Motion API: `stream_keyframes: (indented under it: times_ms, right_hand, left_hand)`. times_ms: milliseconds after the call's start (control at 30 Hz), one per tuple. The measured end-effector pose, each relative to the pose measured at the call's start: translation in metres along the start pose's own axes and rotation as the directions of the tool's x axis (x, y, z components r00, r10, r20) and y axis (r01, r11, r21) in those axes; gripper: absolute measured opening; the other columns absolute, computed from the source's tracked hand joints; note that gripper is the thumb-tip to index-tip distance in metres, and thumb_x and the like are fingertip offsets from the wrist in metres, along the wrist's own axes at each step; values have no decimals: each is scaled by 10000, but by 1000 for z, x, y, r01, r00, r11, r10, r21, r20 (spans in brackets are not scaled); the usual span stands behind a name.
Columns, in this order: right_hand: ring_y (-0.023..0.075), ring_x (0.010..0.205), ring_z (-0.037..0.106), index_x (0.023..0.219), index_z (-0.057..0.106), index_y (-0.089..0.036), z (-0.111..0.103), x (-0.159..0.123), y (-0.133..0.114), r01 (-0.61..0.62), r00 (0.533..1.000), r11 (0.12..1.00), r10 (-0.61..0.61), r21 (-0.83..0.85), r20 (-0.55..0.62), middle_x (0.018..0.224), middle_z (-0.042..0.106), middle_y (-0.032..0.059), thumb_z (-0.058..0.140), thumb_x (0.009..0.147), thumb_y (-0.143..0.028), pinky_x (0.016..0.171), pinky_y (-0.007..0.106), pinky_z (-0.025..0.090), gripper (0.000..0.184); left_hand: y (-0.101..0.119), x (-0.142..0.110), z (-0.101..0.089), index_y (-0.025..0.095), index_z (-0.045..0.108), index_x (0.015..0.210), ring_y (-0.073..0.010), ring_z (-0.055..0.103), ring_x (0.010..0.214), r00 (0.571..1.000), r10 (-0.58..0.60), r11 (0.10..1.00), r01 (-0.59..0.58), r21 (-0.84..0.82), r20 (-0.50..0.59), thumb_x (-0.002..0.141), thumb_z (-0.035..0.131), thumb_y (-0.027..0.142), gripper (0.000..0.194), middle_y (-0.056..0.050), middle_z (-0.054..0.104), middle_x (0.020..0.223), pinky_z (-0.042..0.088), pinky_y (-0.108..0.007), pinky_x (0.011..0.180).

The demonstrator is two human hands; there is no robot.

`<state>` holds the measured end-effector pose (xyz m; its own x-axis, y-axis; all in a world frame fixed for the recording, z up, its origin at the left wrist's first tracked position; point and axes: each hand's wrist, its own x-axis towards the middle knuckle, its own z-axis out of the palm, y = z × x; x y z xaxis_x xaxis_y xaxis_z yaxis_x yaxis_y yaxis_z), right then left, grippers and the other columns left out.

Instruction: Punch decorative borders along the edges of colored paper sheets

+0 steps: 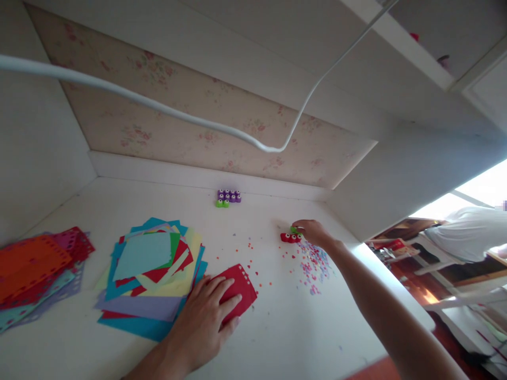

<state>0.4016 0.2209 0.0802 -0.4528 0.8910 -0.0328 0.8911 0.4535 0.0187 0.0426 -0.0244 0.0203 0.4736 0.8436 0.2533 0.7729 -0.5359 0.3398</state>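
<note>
My left hand [209, 311] lies with its fingers spread on a red sheet of paper [240, 290], which has small holes punched along its right edge. Farther off to the right, my right hand [315, 231] pinches a small green craft punch [294, 230]. Just below those fingertips stand red craft punches [288, 237] in a short row. A heap of tiny coloured paper cut-outs [315, 264] is scattered below my right hand. Beside my left hand is a loose stack of coloured paper [144, 258], its sheets overlapping at odd angles.
Several purple punches [233, 197] and two green punches [222, 203] stand at the back of the white table [285, 338]. Sheets with punched edges [31, 264] lie far left. A white cable [190, 119] hangs across the view. A person in white [467, 232] is at the right.
</note>
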Motion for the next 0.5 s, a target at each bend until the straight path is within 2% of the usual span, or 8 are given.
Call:
stream_keyframes:
  times_ms: [300, 500]
  right_hand:
    - [204, 994, 674, 1022, 742, -268, 3, 1, -1, 35, 997, 999, -33, -26, 70, 1064, 742, 20, 469, 901, -167, 885, 288, 477, 315]
    - [206, 1014, 662, 1038, 734, -267, 0, 0, -3, -1, 998, 999, 3, -34, 69, 1088, 734, 20, 479, 884, -160, 894, 292, 468, 317]
  left_hand:
    - [0, 0, -2, 371, 541, 1311, -274, 460, 1272, 1000, -8, 1000, 8, -5, 19, 922, 516, 434, 395, -29, 518, 1401, 281, -506, 1084]
    - [0, 1, -2, 366, 543, 1310, -279, 463, 1268, 1000, -2, 1000, 2, -10, 19, 939, 480, 450, 386, -35, 526, 1391, 287, -514, 1076]
